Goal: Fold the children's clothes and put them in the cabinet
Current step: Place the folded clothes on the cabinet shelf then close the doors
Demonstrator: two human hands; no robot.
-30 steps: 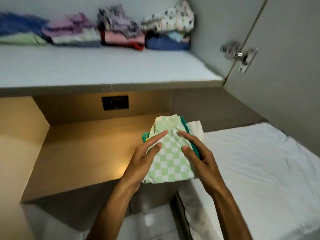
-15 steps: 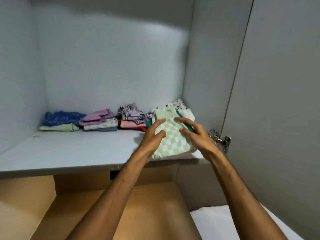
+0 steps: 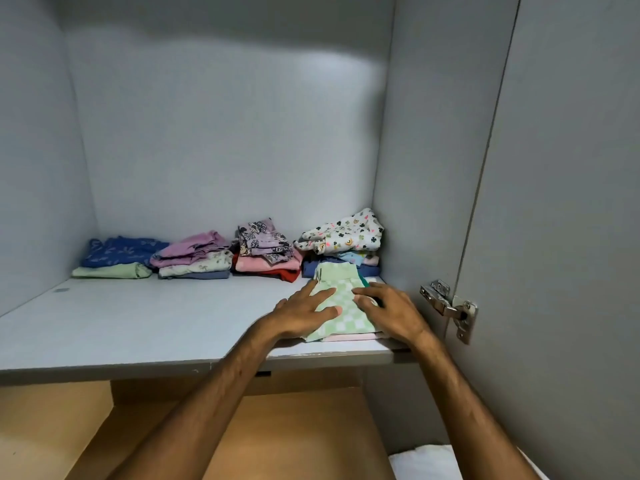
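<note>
Left hand (image 3: 304,311): right of centre of the frame, palm down, fingers spread flat on the left half of the green checked bundle (image 3: 337,306), gripping nothing
Right hand (image 3: 389,311): just right of the left hand, palm down with fingers loosely spread over the bundle's right edge; whether any finger hooks the cloth, I cannot tell
Green checked bundle: folded, lying on the cabinet shelf (image 3: 138,327) near its front right corner, with a pink layer and a dark green edge showing beneath it
Clover-print pile (image 3: 343,242): directly behind the bundle, at the right end of the back row, against the cabinet's right wall
Grey cartoon-print pile (image 3: 265,252): left of the clover-print pile, stacked on pink and red pieces
Pink pile (image 3: 194,256): further left in the row
Blue pile (image 3: 117,256): leftmost, resting on a pale green piece
Hinge (image 3: 448,308): metal, right of the right hand, on the open cabinet door (image 3: 561,237)
Wooden surface (image 3: 242,434): below the shelf, bottom centre of the frame
White bedding (image 3: 426,462): bottom right corner
</note>
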